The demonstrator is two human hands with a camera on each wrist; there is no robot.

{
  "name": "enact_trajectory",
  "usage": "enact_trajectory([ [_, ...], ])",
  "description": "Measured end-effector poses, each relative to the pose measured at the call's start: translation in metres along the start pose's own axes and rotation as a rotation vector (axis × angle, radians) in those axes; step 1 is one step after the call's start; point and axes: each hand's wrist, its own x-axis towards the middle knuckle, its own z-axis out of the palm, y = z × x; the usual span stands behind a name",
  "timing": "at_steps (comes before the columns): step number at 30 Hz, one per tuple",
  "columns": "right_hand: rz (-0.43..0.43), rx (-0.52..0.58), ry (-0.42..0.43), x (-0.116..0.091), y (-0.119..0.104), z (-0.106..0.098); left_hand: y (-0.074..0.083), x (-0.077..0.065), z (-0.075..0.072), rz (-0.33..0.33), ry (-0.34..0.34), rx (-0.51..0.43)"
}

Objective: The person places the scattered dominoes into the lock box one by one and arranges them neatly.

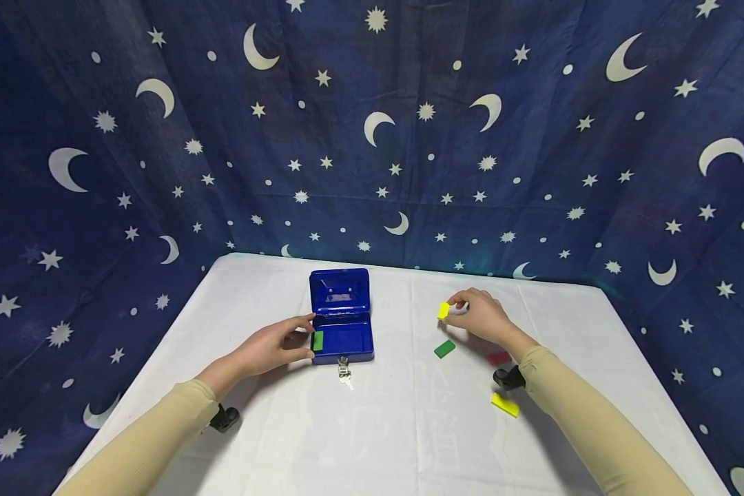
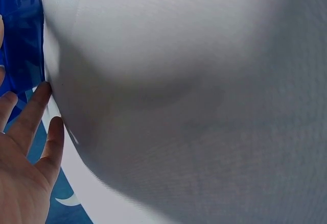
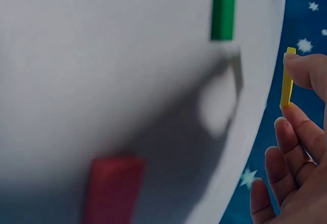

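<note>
A blue cash box (image 1: 342, 337) stands on the table with its lid (image 1: 339, 291) raised. Inside it, at the left end, lies a light green domino (image 1: 317, 341). My left hand (image 1: 269, 348) rests against the box's left side, thumb by the front corner and fingertips (image 2: 47, 87) on the wall, fairly straight. Above the table to the right, my right hand (image 1: 480, 317) pinches a yellow domino (image 3: 288, 78) between thumb and index finger; the other fingers are bent loosely. Nearby on the cloth is a dark green domino (image 1: 444, 349).
A red domino (image 1: 499, 358) lies under the right wrist, and another yellow domino (image 1: 505, 405) lies nearer the front. Keys (image 1: 346, 380) hang at the box's front latch (image 1: 344, 365). White cloth (image 1: 403, 427) covers the table; a starry curtain (image 1: 409, 172) surrounds it.
</note>
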Motion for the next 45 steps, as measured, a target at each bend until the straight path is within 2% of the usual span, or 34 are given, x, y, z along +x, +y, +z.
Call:
enact_trajectory([
  [6, -0.062, 0.019, 0.009, 0.004, -0.025, 0.006, -0.001, -0.001, 0.001, 0.008, -0.002, -0.005],
  [11, -0.112, 0.048, -0.023, 0.007, -0.053, 0.012, 0.0, -0.001, 0.001, 0.008, -0.004, 0.0],
  [19, -0.244, 0.007, -0.049, 0.01, -0.099, 0.028, -0.001, -0.001, 0.0, 0.006, -0.003, 0.005],
  [26, -0.307, -0.017, -0.082, 0.013, -0.134, 0.044, -0.001, 0.0, 0.001, 0.006, 0.001, 0.014],
  [36, -0.377, -0.075, -0.134, 0.018, -0.164, 0.062, -0.001, 0.001, -0.001, -0.01, -0.009, 0.01],
  [45, -0.438, -0.226, -0.165, 0.027, -0.177, 0.079, -0.002, 0.001, 0.0, 0.009, -0.006, 0.006],
])
